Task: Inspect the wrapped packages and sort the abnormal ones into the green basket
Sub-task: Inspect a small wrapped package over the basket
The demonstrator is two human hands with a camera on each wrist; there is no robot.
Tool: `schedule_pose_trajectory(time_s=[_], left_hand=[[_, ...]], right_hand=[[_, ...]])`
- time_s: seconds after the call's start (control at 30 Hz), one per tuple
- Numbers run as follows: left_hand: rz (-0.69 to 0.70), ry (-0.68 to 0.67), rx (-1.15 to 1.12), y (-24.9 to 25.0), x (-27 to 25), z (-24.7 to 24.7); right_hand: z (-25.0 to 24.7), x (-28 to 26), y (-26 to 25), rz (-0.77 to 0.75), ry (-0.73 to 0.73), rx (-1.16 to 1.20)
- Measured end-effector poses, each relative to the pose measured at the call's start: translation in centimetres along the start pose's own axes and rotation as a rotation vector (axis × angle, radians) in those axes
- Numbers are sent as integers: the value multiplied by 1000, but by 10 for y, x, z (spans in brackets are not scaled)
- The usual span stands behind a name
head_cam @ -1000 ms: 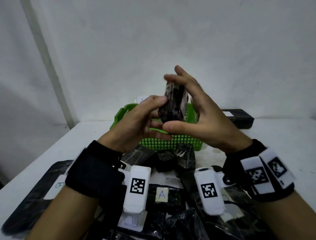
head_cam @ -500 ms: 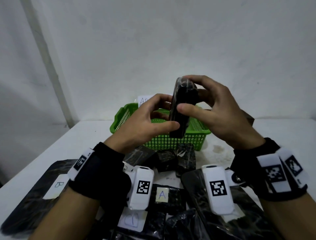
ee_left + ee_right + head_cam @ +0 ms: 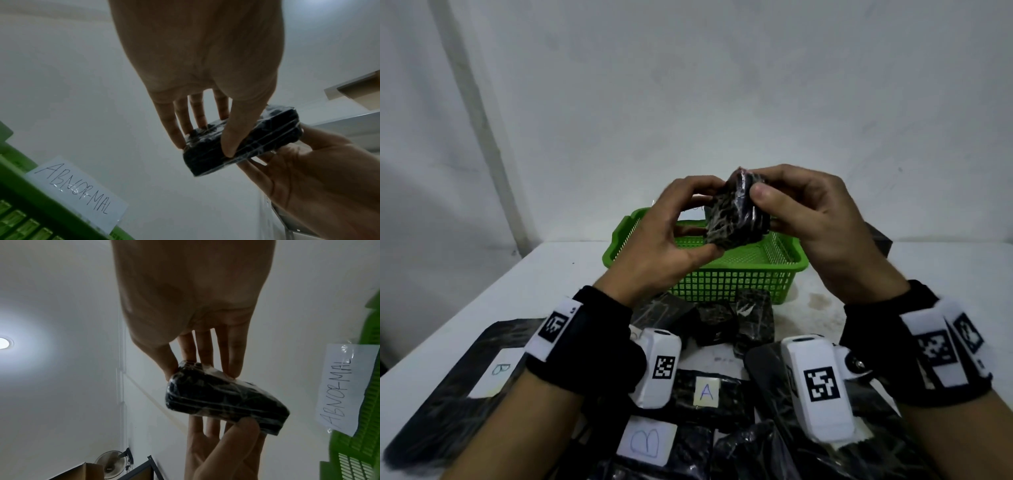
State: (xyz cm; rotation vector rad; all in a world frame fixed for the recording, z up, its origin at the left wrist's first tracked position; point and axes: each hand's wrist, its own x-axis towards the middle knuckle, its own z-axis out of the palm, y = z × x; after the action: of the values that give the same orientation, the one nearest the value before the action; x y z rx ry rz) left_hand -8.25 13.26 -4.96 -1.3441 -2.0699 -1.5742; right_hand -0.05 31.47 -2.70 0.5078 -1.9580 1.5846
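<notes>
Together, my left hand (image 3: 671,236) and right hand (image 3: 815,219) pinched one wrapped package (image 3: 734,214) between thumbs and fingers, lifted just above the green basket (image 3: 722,277) beyond them on the surface (image 3: 544,274).

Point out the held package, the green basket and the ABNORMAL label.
held package (image 3: 729,219), head view, its wrapped front face.
green basket (image 3: 736,282), head view, its near mesh wall.
ABNORMAL label (image 3: 76,193), left wrist view, the paper's middle.

White table (image 3: 524,294) carrying a basket and wrapped packages

A green basket (image 3: 736,282) is sitting toward the back; black wrapped packages (image 3: 753,318) are lying just before it, some bearing paper labels (image 3: 706,391) lettered A and B.
</notes>
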Motion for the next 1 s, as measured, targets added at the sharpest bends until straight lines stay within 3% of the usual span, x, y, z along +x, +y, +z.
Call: schedule_pose_trajectory(time_s=[0.23,0.33,0.43,0.57,0.87,1.0], left_hand=[[-74,-24,-128,8,-2,0],[-113,17,-182,12,-1,-1],[-136,36,-249,13,1,1],[-189,70,-301,15,2,11],[-276,-53,-342,20,41,45],[-351,-168,-183,22,62,72]], right_hand=[[2,2,-7,52,74,35],[-6,2,-5,84,-37,44],[-14,1,0,99,-178,-97],[-28,-1,3,154,-184,-216],[-58,-5,12,270,125,-186],[-89,-15,20,298,207,-238]])
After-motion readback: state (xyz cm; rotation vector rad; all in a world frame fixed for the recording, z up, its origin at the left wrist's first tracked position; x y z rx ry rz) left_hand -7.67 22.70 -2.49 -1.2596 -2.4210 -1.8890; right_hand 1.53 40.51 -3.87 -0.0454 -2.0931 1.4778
